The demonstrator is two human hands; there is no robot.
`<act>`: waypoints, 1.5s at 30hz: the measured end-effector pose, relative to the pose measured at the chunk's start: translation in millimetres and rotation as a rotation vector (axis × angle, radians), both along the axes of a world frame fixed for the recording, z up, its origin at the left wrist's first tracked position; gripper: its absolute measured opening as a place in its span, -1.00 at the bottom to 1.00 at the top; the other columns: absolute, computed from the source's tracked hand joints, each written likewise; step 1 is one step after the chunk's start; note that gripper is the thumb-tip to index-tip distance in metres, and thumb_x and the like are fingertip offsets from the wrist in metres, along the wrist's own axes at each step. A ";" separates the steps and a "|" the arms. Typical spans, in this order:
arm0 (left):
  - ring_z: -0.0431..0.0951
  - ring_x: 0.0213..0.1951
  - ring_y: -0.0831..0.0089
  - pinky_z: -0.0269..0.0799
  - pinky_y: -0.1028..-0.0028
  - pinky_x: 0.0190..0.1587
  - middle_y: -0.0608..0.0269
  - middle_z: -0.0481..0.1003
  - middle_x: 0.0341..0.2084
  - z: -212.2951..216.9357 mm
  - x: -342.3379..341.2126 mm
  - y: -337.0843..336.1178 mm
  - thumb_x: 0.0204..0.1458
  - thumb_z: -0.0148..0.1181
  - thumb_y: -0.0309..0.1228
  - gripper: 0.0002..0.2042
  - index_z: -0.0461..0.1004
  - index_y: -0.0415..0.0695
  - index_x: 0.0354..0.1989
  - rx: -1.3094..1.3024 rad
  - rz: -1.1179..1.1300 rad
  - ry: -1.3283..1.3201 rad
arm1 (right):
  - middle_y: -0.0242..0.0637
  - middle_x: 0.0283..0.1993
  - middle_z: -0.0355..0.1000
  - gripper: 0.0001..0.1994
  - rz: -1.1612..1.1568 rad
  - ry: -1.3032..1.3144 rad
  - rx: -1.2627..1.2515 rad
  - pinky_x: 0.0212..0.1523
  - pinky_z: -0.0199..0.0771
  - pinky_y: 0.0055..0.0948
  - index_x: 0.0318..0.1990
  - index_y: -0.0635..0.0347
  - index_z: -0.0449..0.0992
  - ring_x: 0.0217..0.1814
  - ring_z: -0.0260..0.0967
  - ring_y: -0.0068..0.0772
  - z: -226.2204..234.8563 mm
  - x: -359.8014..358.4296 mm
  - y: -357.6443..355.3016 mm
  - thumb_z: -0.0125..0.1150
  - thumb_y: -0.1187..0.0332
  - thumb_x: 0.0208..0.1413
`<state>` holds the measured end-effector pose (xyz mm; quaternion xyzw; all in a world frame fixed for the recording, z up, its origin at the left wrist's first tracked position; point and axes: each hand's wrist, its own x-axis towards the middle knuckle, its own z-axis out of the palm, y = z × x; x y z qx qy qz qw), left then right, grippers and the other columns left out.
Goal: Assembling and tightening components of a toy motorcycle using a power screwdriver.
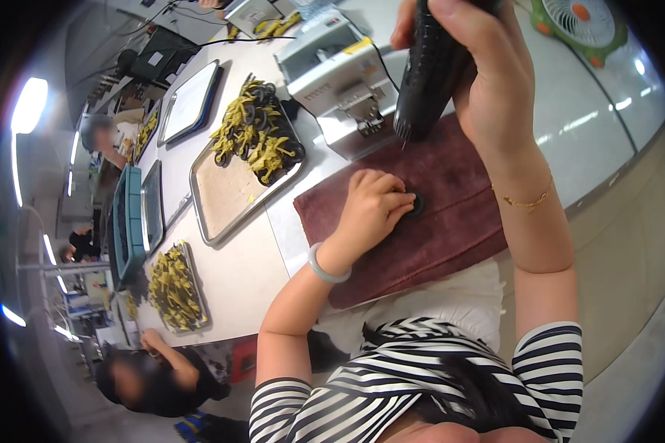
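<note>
My right hand (493, 81) is wrapped round a black electric screwdriver (425, 77), raised at the upper right of the head view with its thin tip pointing down. Below that tip, my left hand (373, 205) presses a small dark round part (417, 206) onto a maroon cloth (451, 240). Its fingertips are closed at the part's edge and partly cover it. Just beyond the cloth stands a light grey box-shaped machine (340, 85), which looks like a screw feeder, with a metal outlet on its front.
Left of the machine, a metal tray (213, 199) holds a heap of yellow and black parts (255, 133). Another tray of yellow parts (176, 288) lies nearer a seated co-worker (174, 376). A teal bin (128, 221) stands far left, a green fan (580, 26) at upper right.
</note>
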<state>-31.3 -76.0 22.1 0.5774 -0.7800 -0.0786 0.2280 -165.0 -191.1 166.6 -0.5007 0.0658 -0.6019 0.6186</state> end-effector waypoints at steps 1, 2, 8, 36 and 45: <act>0.39 -0.19 0.28 0.19 0.30 -0.06 0.26 0.45 -0.24 1.8 3.4 7.7 -0.21 0.23 -0.43 -0.84 0.56 -0.08 -0.39 -0.032 0.029 0.006 | -0.28 -0.35 0.31 -0.63 0.000 0.009 -0.019 -0.26 0.32 -0.55 -0.05 0.24 0.17 -0.34 0.31 -0.53 -5.9 12.6 -7.6 0.10 0.33 0.03; 0.38 -0.14 0.26 0.18 0.27 -0.01 0.23 0.43 -0.19 2.9 -1.6 9.4 -0.19 0.21 -0.44 -0.78 0.53 -0.08 -0.29 -0.050 0.037 0.054 | -0.26 -0.39 0.32 -0.69 -0.027 -0.015 -0.034 -0.32 0.35 -0.56 -0.15 0.26 0.22 -0.37 0.34 -0.49 -5.1 20.6 -10.3 0.07 0.25 0.07; 0.37 -0.13 0.20 0.20 0.26 -0.03 0.15 0.39 -0.16 26.1 22.1 35.6 -0.15 0.17 -0.47 -0.65 0.42 -0.15 -0.10 -0.089 0.096 0.142 | -0.26 -0.41 0.33 -0.55 -0.090 0.032 -0.358 -0.43 0.35 -0.56 -0.20 0.26 0.22 -0.47 0.35 -0.48 -28.5 57.8 -34.8 0.01 -0.01 0.07; 0.28 -0.18 0.32 0.13 0.37 -0.13 0.24 0.30 -0.27 -12.0 35.1 73.3 -0.26 0.26 -0.28 -0.50 0.34 -0.07 -0.05 -0.084 0.184 0.241 | -0.26 -0.39 0.28 -0.65 -0.216 0.146 -0.343 -0.31 0.29 -0.55 -0.14 0.27 0.16 -0.43 0.25 -0.52 -58.3 99.6 -30.7 0.04 0.20 0.11; 0.27 -0.17 0.31 0.12 0.38 -0.12 0.23 0.30 -0.26 -10.8 32.7 72.8 -0.23 0.24 -0.29 -0.51 0.33 -0.07 -0.03 -0.066 0.179 0.249 | -0.26 -0.40 0.26 -0.45 -0.166 0.196 -0.394 -0.32 0.28 -0.56 0.10 0.33 0.06 -0.43 0.23 -0.53 -56.2 94.4 -28.3 0.02 0.13 0.10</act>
